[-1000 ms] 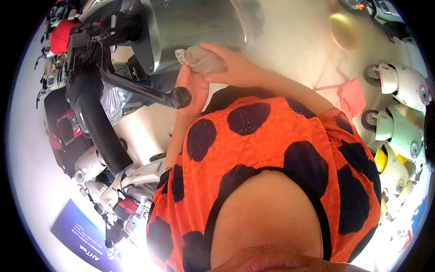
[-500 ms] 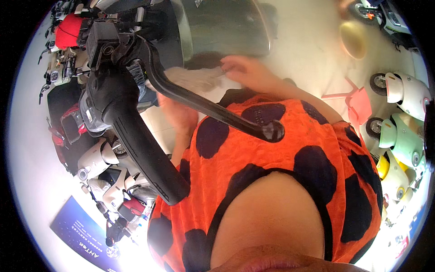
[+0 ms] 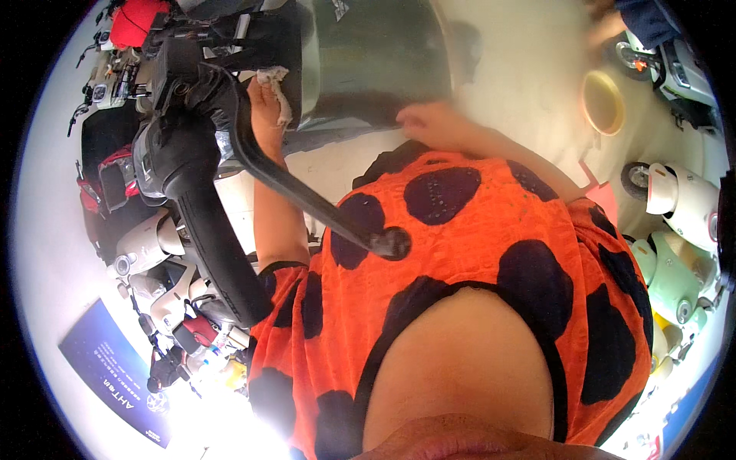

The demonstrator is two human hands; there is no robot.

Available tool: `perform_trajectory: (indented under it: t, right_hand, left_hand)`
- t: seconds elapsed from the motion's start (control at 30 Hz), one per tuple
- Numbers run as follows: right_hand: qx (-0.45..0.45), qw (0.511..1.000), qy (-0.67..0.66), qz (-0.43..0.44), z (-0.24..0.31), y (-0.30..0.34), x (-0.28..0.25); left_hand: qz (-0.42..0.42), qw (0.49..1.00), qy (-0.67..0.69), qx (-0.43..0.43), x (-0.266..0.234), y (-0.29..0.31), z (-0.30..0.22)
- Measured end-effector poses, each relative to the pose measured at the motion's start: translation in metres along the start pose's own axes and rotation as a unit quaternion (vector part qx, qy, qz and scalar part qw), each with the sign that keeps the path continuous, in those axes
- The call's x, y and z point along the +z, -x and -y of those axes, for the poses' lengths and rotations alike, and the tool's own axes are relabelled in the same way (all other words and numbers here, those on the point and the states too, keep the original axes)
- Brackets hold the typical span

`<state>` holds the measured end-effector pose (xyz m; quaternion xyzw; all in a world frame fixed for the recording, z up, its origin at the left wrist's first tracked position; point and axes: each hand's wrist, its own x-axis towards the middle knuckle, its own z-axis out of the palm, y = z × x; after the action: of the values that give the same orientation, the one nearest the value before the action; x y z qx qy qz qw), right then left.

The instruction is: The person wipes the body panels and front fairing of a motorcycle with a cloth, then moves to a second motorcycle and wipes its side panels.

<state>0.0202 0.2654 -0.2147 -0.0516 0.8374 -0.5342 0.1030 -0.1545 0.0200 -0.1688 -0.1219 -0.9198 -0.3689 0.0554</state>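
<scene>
My left hand (image 3: 265,115) is raised beside the dark panel and closed on a crumpled pale cloth (image 3: 280,96). Close to the lower edge of a large glossy grey-green panel (image 3: 376,61) is my right hand (image 3: 431,125), its fingers curled; what they hold, if anything, is hidden. In front of my left arm stands a handlebar with a black rubber grip (image 3: 218,245). Its black brake lever (image 3: 307,195) slants across my view, the rounded tip lying over my orange, dark-spotted top.
Scooters line both sides, among them a cream one (image 3: 682,201) and a mint-green one (image 3: 671,280) at right. A pale yellow basin (image 3: 603,103) and a pink chair (image 3: 602,198) are on the floor. At the upper right another person's arm (image 3: 606,31) shows.
My left hand has moved up and forward with the cloth, away from my right hand. The right hand has shifted slightly right. Another person has come into view at the upper right.
</scene>
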Motion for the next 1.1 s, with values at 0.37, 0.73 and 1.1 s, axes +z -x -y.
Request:
perform_trajectory:
  t: [0.37, 0.73, 1.1]
  right_hand:
    - [0.003, 1.000, 0.023, -0.012, -0.044, 0.027, -0.015]
    - [0.022, 0.999, 0.034, -0.029, -0.059, 0.044, -0.018]
    - [0.049, 0.998, 0.025, -0.041, -0.069, 0.053, -0.017]
  left_hand:
    - [0.036, 0.992, -0.118, -0.006, -0.001, 0.002, -0.010]
    - [0.037, 0.993, -0.081, 0.083, -0.004, 0.008, 0.029]
    - [0.046, 0.989, -0.088, 0.105, -0.011, 0.044, 0.017]
